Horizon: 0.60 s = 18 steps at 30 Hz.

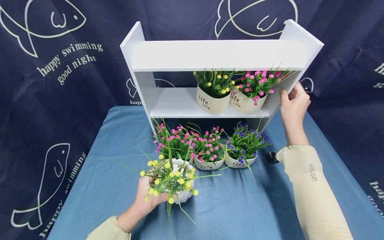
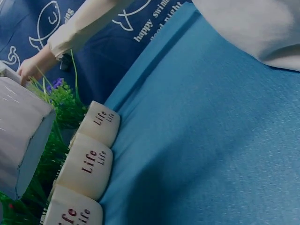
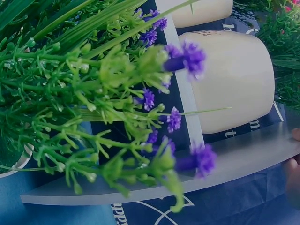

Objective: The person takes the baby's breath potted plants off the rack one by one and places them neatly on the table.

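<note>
My left hand [image 1: 149, 195] grips a white fluted flowerpot [image 1: 185, 196] with yellow artificial flowers [image 1: 172, 178], held above the front left of the table. In the left wrist view the pot's white side [image 2: 21, 136] fills the left edge. At the right end of the white shelf [image 1: 222, 55], my right hand [image 1: 295, 103] pinches the edge of the upright side panel [image 1: 277, 96], thumb on the inner face. In the right wrist view only some fingers [image 3: 293, 176] show at the panel's edge. Close to that hand, a cream pot with pink flowers [image 1: 247, 101] stands on the middle board.
Beside the pink one on the middle board is a yellow-flowered pot [image 1: 213, 101]. Along the shelf's foot stand a blue-purple-flowered pot [image 1: 240, 162], a pink-flowered pot [image 1: 208, 165] and another pink-flowered plant [image 1: 172, 141]. Blue cloth [image 1: 228, 206] covers the table; a fish-print curtain [image 1: 186, 20] hangs behind.
</note>
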Each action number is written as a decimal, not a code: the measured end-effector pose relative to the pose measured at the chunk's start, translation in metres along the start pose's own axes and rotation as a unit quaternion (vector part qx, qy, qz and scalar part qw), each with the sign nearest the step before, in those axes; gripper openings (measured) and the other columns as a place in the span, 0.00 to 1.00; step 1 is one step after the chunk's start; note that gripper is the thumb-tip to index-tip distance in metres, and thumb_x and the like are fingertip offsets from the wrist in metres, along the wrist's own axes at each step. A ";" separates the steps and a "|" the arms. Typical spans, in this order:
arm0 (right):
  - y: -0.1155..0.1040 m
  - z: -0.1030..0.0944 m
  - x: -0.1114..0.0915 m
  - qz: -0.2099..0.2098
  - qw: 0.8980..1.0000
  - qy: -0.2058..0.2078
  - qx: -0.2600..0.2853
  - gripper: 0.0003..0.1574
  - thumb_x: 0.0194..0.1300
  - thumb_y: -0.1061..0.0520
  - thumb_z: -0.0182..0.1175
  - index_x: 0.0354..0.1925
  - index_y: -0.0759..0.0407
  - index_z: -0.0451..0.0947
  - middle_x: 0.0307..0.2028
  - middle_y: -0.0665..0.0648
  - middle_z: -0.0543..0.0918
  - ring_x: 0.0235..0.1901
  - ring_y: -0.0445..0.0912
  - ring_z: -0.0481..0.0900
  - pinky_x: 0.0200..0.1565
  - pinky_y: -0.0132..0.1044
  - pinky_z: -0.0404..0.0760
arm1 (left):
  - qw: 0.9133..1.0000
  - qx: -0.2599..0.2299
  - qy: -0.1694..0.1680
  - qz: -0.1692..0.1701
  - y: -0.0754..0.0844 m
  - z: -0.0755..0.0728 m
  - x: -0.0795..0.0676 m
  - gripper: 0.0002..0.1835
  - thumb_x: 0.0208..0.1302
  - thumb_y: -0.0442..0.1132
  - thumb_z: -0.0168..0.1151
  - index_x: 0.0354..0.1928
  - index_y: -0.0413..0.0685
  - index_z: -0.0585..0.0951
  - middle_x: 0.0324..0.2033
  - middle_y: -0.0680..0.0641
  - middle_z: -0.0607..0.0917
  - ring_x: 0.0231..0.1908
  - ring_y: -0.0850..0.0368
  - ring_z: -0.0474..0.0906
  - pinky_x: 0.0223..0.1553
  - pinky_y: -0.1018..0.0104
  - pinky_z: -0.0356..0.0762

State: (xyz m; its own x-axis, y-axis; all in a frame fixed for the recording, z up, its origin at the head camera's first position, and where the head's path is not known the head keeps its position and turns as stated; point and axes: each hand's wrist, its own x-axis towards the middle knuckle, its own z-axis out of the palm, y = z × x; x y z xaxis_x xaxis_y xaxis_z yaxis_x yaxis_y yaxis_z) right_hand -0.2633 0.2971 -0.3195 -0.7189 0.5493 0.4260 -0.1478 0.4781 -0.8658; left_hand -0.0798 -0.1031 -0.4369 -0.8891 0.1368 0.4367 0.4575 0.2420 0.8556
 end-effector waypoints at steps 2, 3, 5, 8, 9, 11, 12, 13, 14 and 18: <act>0.000 0.000 0.000 0.002 1.000 -0.001 -0.002 0.19 0.63 0.62 0.58 0.51 0.52 0.82 0.48 0.60 0.86 0.36 0.23 0.81 0.42 0.20 0.80 | 1.000 0.005 0.002 -0.002 -0.002 0.001 -0.001 0.25 0.31 0.31 0.78 0.40 0.35 0.84 0.33 0.47 0.88 0.37 0.72 0.81 0.40 0.75 0.81; 0.000 -0.001 0.000 0.002 1.000 -0.001 -0.004 0.19 0.63 0.62 0.58 0.52 0.51 0.82 0.48 0.60 0.85 0.37 0.24 0.81 0.42 0.20 0.80 | 1.000 0.006 0.003 -0.004 -0.003 0.001 -0.002 0.25 0.31 0.31 0.78 0.39 0.35 0.84 0.33 0.46 0.88 0.37 0.72 0.81 0.40 0.75 0.81; 0.000 -0.001 0.000 0.002 1.000 -0.002 -0.011 0.19 0.64 0.62 0.58 0.52 0.51 0.82 0.49 0.61 0.85 0.37 0.24 0.81 0.43 0.20 0.80 | 1.000 0.005 0.003 -0.011 -0.004 0.002 -0.004 0.25 0.30 0.31 0.78 0.39 0.35 0.84 0.32 0.43 0.88 0.37 0.72 0.81 0.39 0.75 0.81; 0.000 -0.002 0.000 0.000 1.000 -0.003 -0.018 0.20 0.64 0.61 0.57 0.53 0.50 0.82 0.49 0.62 0.85 0.39 0.25 0.81 0.44 0.21 0.81 | 1.000 0.003 -0.001 -0.022 -0.007 0.004 -0.006 0.24 0.30 0.31 0.78 0.37 0.34 0.84 0.30 0.40 0.88 0.35 0.72 0.80 0.38 0.75 0.81; 0.000 -0.002 -0.001 -0.001 1.000 -0.002 -0.020 0.20 0.64 0.61 0.57 0.53 0.50 0.82 0.49 0.62 0.85 0.39 0.25 0.82 0.44 0.21 0.81 | 1.000 0.004 -0.004 -0.024 -0.009 0.004 -0.007 0.24 0.31 0.32 0.78 0.37 0.34 0.84 0.30 0.40 0.88 0.35 0.72 0.80 0.38 0.74 0.81; -0.001 -0.002 -0.001 -0.001 1.000 -0.002 -0.019 0.19 0.64 0.61 0.57 0.53 0.50 0.82 0.49 0.62 0.85 0.39 0.25 0.82 0.45 0.22 0.81 | 1.000 0.005 -0.008 -0.024 -0.013 0.006 -0.009 0.24 0.33 0.34 0.77 0.38 0.34 0.84 0.31 0.39 0.88 0.36 0.72 0.80 0.39 0.74 0.81; -0.001 -0.002 -0.001 -0.001 1.000 -0.002 -0.017 0.19 0.64 0.61 0.57 0.53 0.50 0.82 0.49 0.62 0.85 0.39 0.25 0.82 0.45 0.22 0.81 | 1.000 0.009 -0.009 -0.021 -0.015 0.006 -0.010 0.24 0.34 0.35 0.77 0.39 0.34 0.84 0.31 0.38 0.88 0.36 0.72 0.81 0.39 0.74 0.81; -0.001 -0.002 -0.001 -0.001 1.000 -0.002 -0.017 0.19 0.64 0.61 0.58 0.53 0.50 0.82 0.49 0.61 0.85 0.39 0.25 0.82 0.44 0.22 0.81 | 1.000 0.012 -0.010 -0.016 -0.017 0.007 -0.010 0.25 0.36 0.37 0.77 0.41 0.33 0.83 0.32 0.38 0.88 0.38 0.72 0.81 0.40 0.74 0.81; -0.001 -0.001 -0.001 -0.002 1.000 -0.002 -0.017 0.19 0.64 0.61 0.58 0.52 0.49 0.82 0.49 0.61 0.85 0.38 0.25 0.81 0.44 0.21 0.81 | 1.000 0.016 -0.009 -0.012 -0.020 0.008 -0.011 0.26 0.37 0.38 0.76 0.41 0.33 0.83 0.33 0.37 0.87 0.38 0.73 0.80 0.41 0.74 0.81; 0.000 -0.001 0.000 -0.001 1.000 -0.001 -0.020 0.19 0.64 0.61 0.58 0.52 0.48 0.82 0.48 0.60 0.86 0.36 0.23 0.80 0.42 0.20 0.80 | 0.999 0.039 0.002 0.002 -0.026 0.011 -0.012 0.28 0.34 0.37 0.74 0.43 0.31 0.82 0.34 0.36 0.87 0.39 0.73 0.79 0.42 0.76 0.80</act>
State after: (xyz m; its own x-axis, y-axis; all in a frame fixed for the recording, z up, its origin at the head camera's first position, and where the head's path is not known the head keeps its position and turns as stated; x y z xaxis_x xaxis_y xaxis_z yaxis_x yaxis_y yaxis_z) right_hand -0.2622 0.2975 -0.3190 -0.7194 0.5477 0.4271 -0.1216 0.5061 -0.8539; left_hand -0.0808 -0.1011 -0.4679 -0.8873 0.1341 0.4413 0.4603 0.3158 0.8297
